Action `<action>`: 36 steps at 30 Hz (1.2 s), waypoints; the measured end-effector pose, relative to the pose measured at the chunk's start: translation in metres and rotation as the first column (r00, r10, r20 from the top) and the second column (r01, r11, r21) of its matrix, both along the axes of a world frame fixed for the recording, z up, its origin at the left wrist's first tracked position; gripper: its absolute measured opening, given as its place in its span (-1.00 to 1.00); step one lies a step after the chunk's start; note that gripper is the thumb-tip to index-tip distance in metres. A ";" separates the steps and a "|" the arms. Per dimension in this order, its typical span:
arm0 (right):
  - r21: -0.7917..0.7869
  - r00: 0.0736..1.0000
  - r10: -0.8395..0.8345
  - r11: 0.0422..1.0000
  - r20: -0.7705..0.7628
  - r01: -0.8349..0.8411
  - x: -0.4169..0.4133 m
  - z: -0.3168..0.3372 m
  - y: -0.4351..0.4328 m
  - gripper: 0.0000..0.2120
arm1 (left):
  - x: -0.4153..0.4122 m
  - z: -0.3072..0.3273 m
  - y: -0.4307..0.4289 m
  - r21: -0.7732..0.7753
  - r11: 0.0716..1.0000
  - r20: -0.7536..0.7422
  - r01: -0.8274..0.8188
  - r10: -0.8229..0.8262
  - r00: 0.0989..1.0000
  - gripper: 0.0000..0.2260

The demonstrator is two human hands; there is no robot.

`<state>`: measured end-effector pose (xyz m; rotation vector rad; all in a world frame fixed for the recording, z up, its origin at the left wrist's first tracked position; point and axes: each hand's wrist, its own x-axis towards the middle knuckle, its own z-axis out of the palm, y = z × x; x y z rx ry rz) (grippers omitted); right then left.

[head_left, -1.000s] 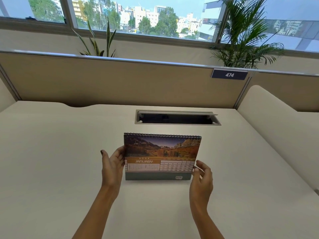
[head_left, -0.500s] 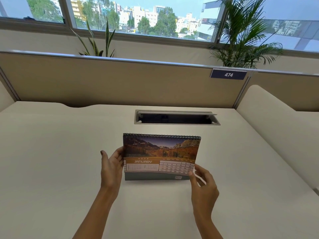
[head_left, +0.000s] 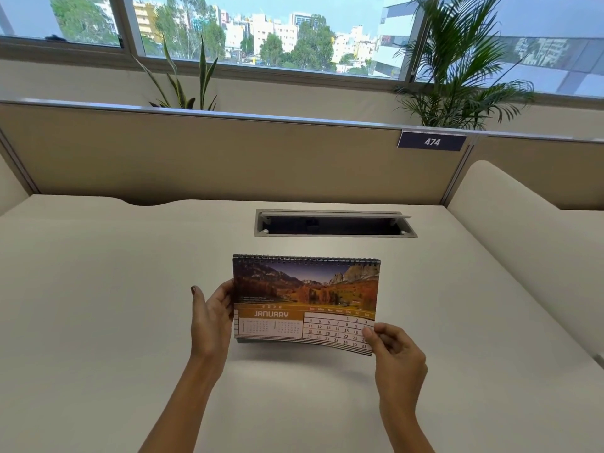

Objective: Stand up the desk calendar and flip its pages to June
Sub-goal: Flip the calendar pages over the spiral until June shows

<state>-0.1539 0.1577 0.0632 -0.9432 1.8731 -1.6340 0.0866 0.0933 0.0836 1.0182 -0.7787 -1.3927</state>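
The spiral-bound desk calendar (head_left: pixel 307 289) stands upright on the white desk (head_left: pixel 98 322), showing the JANUARY page with a mountain photo. My left hand (head_left: pixel 210 318) holds its left edge, fingers behind the pages. My right hand (head_left: pixel 397 354) pinches the lower right corner of the January page between thumb and fingers. That page is lifted toward me, curving away from the pages under it. The calendar's base is hidden behind the raised page.
A cable hatch (head_left: pixel 333 223) with its lid open sits in the desk just behind the calendar. A beige partition (head_left: pixel 228 158) with a "474" label (head_left: pixel 431 142) closes the back. A rounded divider (head_left: pixel 523 230) bounds the right. Plants stand behind.
My right hand moved in from beside the calendar, took the lower right corner of the January page and lifted it toward me. My left hand stayed on the left edge.
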 end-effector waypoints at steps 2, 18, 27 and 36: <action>-0.003 0.999 0.028 1.000 -0.047 -0.028 0.000 0.001 0.002 -0.90 | 0.000 0.000 0.000 0.000 1.000 -0.008 0.005 -0.005 1.000 -0.38; -0.339 0.759 0.551 0.828 0.347 -0.446 -0.005 0.063 0.001 -0.70 | 0.004 -0.004 0.002 0.037 0.999 -0.105 0.006 -0.002 0.995 -0.39; -0.292 0.892 0.312 0.864 -0.327 -0.410 0.006 0.079 -0.044 -0.72 | 0.005 -0.007 -0.001 -0.036 0.999 -0.069 0.015 -0.018 0.997 -0.34; -0.120 0.717 0.161 0.938 -0.678 -0.324 0.011 0.060 -0.068 -0.73 | 0.004 -0.009 -0.001 -0.070 0.997 -0.031 0.015 -0.017 0.999 -0.36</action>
